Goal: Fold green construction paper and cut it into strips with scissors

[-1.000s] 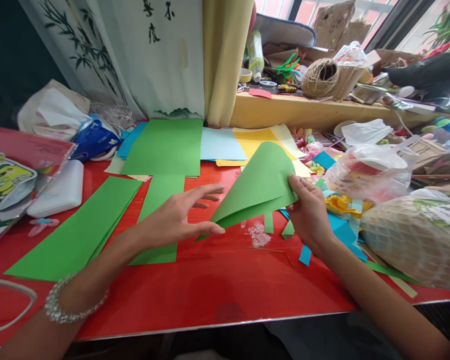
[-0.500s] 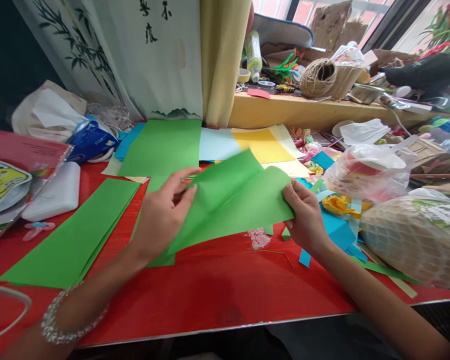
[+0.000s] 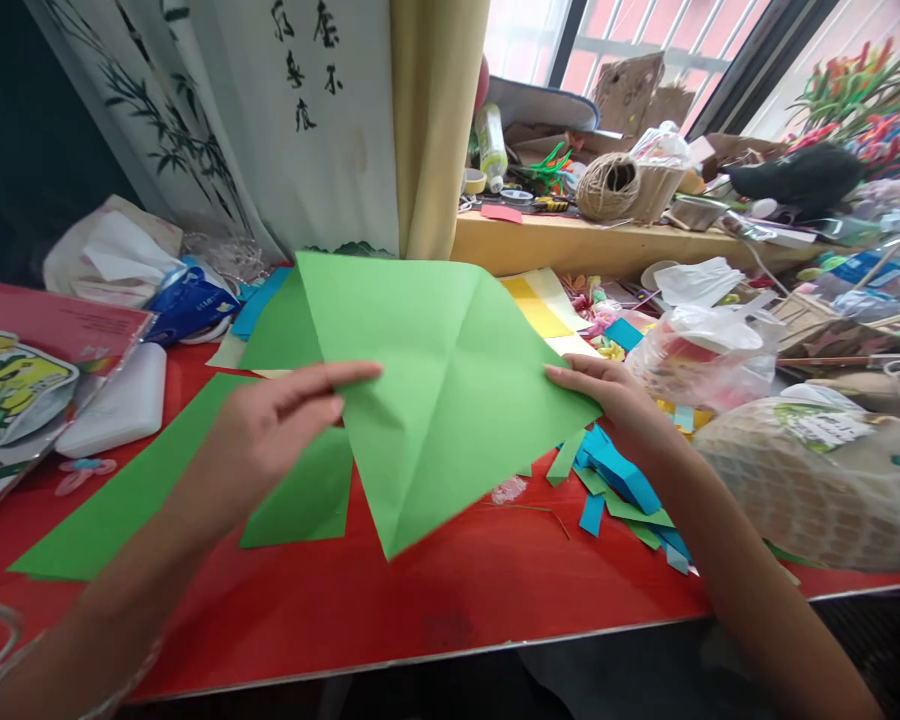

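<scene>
A sheet of green paper is spread open above the table, with a diagonal crease and one corner pointing down towards me. At its left edge is my left hand, with the index finger lying over the front of the sheet and the thumb beside it. My right hand pinches the right corner, its other fingers behind the paper. Another green sheet lies partly hidden beneath the held one. Further left, a folded green paper rests flat.
Blue and green paper scraps lie right of the sheet on the red table. A netted bag and a clear plastic bag stand farther right. Twine sits on the crowded ledge behind. At left is a white case.
The green sheet has gone from folded over to opened out, its face now towards me and a corner pointing down. My left hand has moved slightly left; the view has shifted a little.
</scene>
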Action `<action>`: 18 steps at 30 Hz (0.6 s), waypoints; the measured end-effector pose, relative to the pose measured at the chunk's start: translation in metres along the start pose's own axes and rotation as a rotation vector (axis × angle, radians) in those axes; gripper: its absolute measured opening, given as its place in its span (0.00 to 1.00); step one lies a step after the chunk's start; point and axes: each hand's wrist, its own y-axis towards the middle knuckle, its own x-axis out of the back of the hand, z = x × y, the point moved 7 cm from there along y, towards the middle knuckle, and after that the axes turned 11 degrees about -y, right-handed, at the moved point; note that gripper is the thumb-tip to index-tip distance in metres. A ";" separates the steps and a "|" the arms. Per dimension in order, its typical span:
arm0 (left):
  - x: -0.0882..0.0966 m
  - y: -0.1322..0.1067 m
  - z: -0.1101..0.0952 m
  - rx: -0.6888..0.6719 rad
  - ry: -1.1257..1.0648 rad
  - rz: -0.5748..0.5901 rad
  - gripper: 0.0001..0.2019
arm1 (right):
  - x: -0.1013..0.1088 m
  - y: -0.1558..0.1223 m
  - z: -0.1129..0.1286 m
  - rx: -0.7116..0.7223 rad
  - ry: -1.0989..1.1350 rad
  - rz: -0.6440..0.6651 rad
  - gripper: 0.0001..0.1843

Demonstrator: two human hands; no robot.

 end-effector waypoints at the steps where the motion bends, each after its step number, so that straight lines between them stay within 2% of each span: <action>1: -0.006 -0.013 -0.007 -0.051 0.140 0.118 0.16 | 0.000 0.001 -0.003 -0.041 -0.032 0.070 0.10; 3: -0.016 -0.047 -0.023 -0.295 0.386 0.247 0.24 | 0.000 0.002 -0.008 -0.089 -0.088 0.183 0.11; 5: -0.024 -0.078 -0.022 -0.367 0.465 0.297 0.28 | -0.003 0.002 -0.011 -0.107 -0.127 0.241 0.11; 6: -0.029 -0.092 -0.022 -0.446 0.573 0.309 0.30 | -0.005 0.002 -0.013 -0.118 -0.150 0.254 0.11; 9: -0.041 -0.118 -0.017 -0.589 0.773 0.323 0.32 | -0.012 -0.010 -0.019 -0.173 -0.220 0.267 0.13; 11: -0.043 -0.122 -0.013 -0.578 0.772 0.321 0.31 | -0.015 -0.027 -0.026 -0.215 -0.212 0.259 0.15; 14: -0.039 -0.120 -0.006 -0.468 0.677 0.310 0.32 | -0.015 -0.063 -0.044 -0.285 -0.155 0.222 0.17; 16: -0.040 -0.121 -0.001 -0.430 0.613 0.341 0.30 | -0.018 -0.090 -0.061 -0.355 -0.091 0.272 0.21; 18: -0.045 -0.128 0.002 -0.453 0.577 0.404 0.27 | -0.017 -0.113 -0.077 -0.439 -0.024 0.291 0.23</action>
